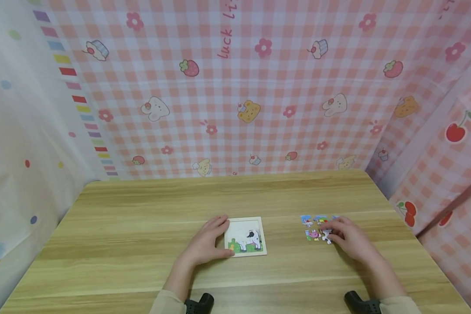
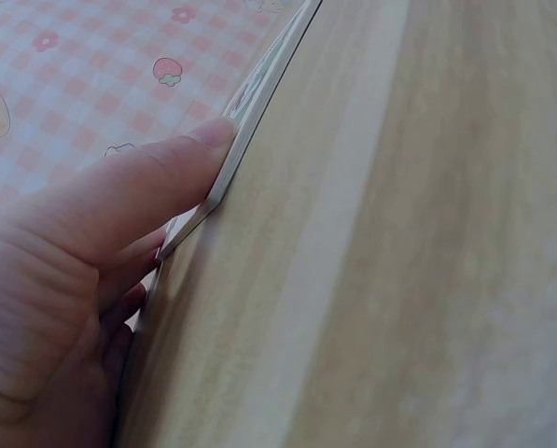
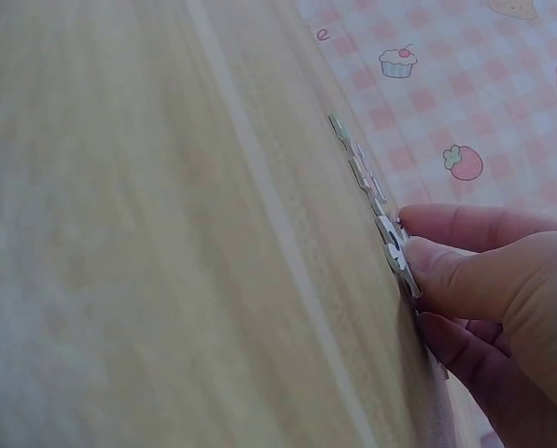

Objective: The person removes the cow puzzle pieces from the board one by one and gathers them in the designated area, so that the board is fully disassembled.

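A square wooden puzzle tray [image 1: 263, 237] lies near the table's middle, with joined pieces showing part of a black-and-white cow [image 1: 253, 237] along its lower part. My left hand [image 1: 208, 242] grips the tray's left side, the thumb on its near edge and the fingers at its upper left corner. In the left wrist view the thumb presses on the tray's edge [image 2: 259, 107]. To the right, my right hand [image 1: 349, 239] pinches a white puzzle piece [image 1: 326, 237], low at the table; the right wrist view shows the thumb on this piece [image 3: 395, 245].
Several loose puzzle pieces lie left of and beyond the right hand, among them a blue one [image 1: 306, 220] and one with a pink figure [image 1: 313, 235]. The wooden table [image 1: 141, 222] meets a checked pink curtain [image 1: 235, 144] at its far edge.
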A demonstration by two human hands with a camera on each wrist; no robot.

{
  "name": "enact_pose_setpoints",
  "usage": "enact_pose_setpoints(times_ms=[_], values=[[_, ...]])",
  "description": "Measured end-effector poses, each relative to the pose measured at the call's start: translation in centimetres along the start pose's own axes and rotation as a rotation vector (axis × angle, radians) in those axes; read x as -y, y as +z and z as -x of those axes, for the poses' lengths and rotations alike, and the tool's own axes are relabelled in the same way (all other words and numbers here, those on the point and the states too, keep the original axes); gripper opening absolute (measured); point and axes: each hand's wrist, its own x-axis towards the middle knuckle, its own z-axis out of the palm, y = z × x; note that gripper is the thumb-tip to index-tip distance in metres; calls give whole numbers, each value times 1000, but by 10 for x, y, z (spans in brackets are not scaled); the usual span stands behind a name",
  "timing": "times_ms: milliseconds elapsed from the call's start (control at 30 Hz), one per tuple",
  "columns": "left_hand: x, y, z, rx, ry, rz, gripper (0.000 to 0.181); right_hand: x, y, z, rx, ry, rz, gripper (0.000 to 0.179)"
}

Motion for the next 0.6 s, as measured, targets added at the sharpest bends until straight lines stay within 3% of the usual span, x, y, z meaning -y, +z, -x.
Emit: enact_pose_setpoints(times_ms=[600], values=[[-1,0,1,-2,-3,5,90,4,0,0,5,29,6,27]])
